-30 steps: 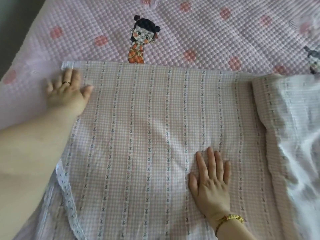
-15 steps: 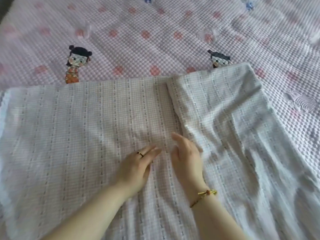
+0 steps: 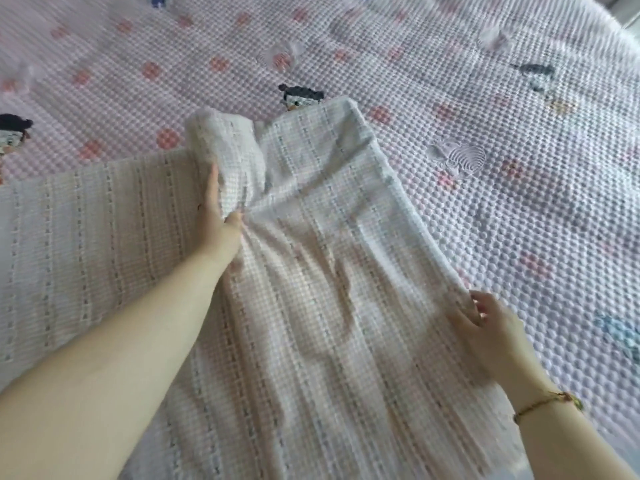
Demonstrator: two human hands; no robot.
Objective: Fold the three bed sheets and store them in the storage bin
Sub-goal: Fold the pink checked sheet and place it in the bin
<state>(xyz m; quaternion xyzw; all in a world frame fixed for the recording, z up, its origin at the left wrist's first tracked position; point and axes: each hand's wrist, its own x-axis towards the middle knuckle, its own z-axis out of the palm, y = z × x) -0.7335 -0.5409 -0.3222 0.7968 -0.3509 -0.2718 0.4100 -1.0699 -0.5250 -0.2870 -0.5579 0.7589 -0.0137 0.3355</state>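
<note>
Pinching bed sheet (image 3: 311,271) with left hand (image 3: 218,220), gripping its edge with right hand (image 3: 485,327), holding flap up for folding.

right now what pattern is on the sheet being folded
The sheet is pale pink check with dotted stripes; head view.

Bed (image 3: 519,220) topped w/ pink bubble-textured quilt (image 3: 398,57), red-pink dots & cartoon figs on it. Sheet (image 3: 329,271) lies on quilt: pink-white check w/ dotted stripes. L part flat, reaching the pic's L edge. R part is a doubled layer running from far corner to near edge, wrinkled, its far L corner curled up. Sheet's far edge hides lower half of centre fig (image 3: 301,97). L fig (image 3: 12,133) just beyond sheet. Pic blurry.
</note>
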